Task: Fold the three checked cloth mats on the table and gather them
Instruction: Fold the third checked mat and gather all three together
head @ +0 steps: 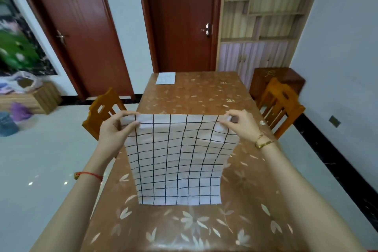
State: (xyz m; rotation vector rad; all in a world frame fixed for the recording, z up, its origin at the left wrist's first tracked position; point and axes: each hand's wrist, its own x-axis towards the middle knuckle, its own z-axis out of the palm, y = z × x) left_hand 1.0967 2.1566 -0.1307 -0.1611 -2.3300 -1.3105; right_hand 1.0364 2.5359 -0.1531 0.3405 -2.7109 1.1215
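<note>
Watching through the head camera, I am seeing both hands working on one checked cloth mat, white with a black grid. The left hand is pinching the mat's upper left corner: one of its fingers is lying across the side facing me, and the others are curling over the top edge. The right hand is doing the same at the upper right corner, its fingertips closing on the cloth (the corner is bunching a little under the grip). Neither hand is holding anything else.

Between the two grips the top edge is running taut and level, raised above the table. The mat is hanging down towards me with a slight sag, and its lower edge is resting on the brown, flower-patterned tabletop near the front. I am not able to tell whether the cloth is a single layer or doubled.

A red string is circling the left wrist and a gold bracelet is sitting on the right wrist. At the far end of the table a pale flat rectangle is lying near the edge; whether it is another mat I cannot tell. The left chair and the right chair, both wooden, are standing close against the table's sides.
</note>
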